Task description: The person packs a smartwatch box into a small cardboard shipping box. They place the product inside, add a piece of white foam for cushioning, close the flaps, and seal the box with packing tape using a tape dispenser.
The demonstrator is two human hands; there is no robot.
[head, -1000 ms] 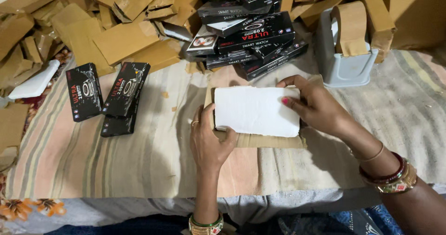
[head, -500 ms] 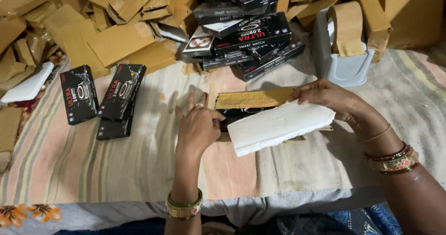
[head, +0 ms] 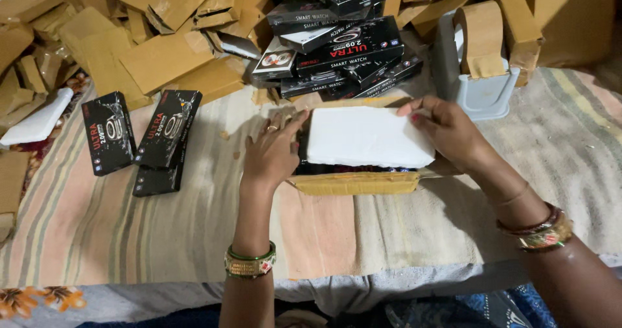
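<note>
A white foam sheet point(head: 367, 137) lies on top of a black product box inside an open brown cardboard carton point(head: 355, 183) on the striped cloth. My left hand point(head: 273, 152) rests flat against the carton's left end, fingers touching the foam's left edge. My right hand point(head: 450, 131) holds the foam's right edge, thumb underneath and fingers on top. Bangles are on both wrists.
Three black product boxes point(head: 144, 140) lie to the left. A stack of black boxes point(head: 337, 39) sits behind the carton. A grey tape dispenser with brown tape point(head: 480, 56) stands at the back right. Flat brown cartons point(head: 162, 36) are heaped at the back left.
The foam sheet was lifted and tilted half a second ago; it now lies flat over the black box in the carton. Both hands moved back to its ends.
</note>
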